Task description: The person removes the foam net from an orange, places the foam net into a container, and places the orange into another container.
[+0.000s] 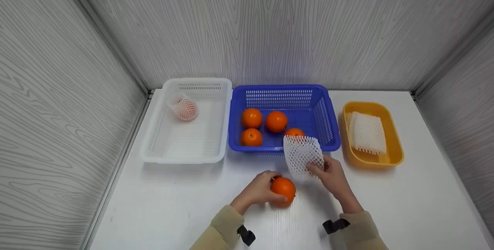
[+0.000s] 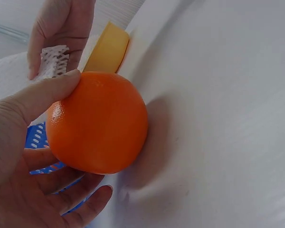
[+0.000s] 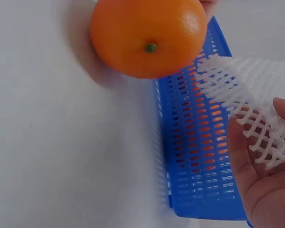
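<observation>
My left hand (image 1: 262, 190) grips an orange (image 1: 284, 190) in front of the blue basket, thumb on one side and fingers curled round the other. In the left wrist view the same orange (image 2: 99, 123) fills the middle. A white foam net sleeve (image 1: 303, 155) hangs flat from my right hand (image 1: 332, 176), pinched near its lower edge between thumb and fingers. The right wrist view shows the mesh (image 3: 256, 90) of this sleeve beside the orange (image 3: 147, 38), apart from it, with the green stem spot facing that camera.
The blue basket (image 1: 281, 149) holds several bare oranges, one partly covered by the sleeve. To its left, a white basket (image 1: 185, 160) contains one net-wrapped fruit (image 1: 186, 109). At right, a yellow tub (image 1: 396, 150) holds stacked foam net sleeves (image 1: 368, 132). Wood-grain panels (image 1: 247, 30) enclose the white table.
</observation>
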